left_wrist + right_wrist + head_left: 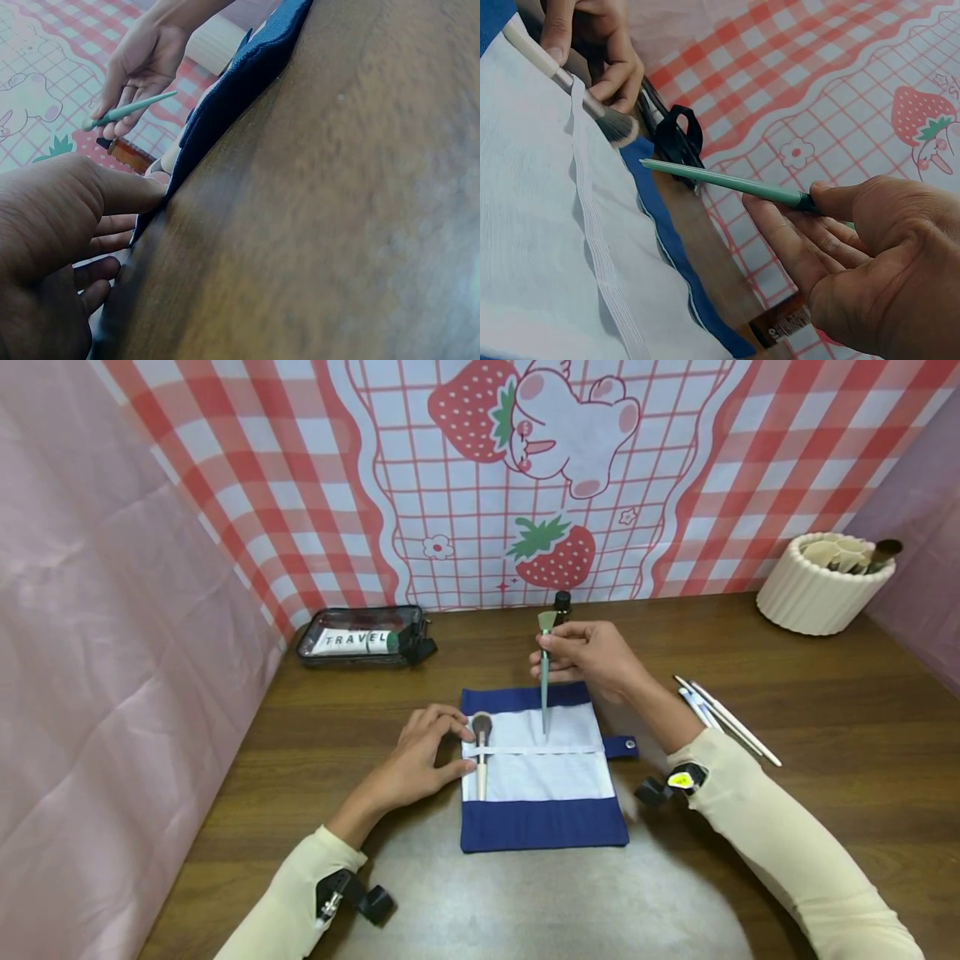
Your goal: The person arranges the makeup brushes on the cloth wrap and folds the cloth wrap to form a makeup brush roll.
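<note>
A navy brush roll (543, 825) with a white lining lies unfolded on the table. A makeup brush (482, 752) with dark bristles and a pale handle is tucked under the white elastic band (547, 750) near its left side. My left hand (427, 756) rests at the roll's left edge, thumb and fingers spread apart beside that brush. Over the upper part of the roll, my right hand (592, 656) pinches a green makeup brush (727, 180) near its bristles. Its tapered handle end points down toward the elastic; whether it touches the cloth, I cannot tell.
Several slim brushes (727, 722) lie right of the roll, partly behind the right forearm. A ribbed cream holder (813, 589) with brushes stands back right. At the back left lies a clear travel pouch (360, 635). A dark-capped bottle (562, 603) stands behind the right hand.
</note>
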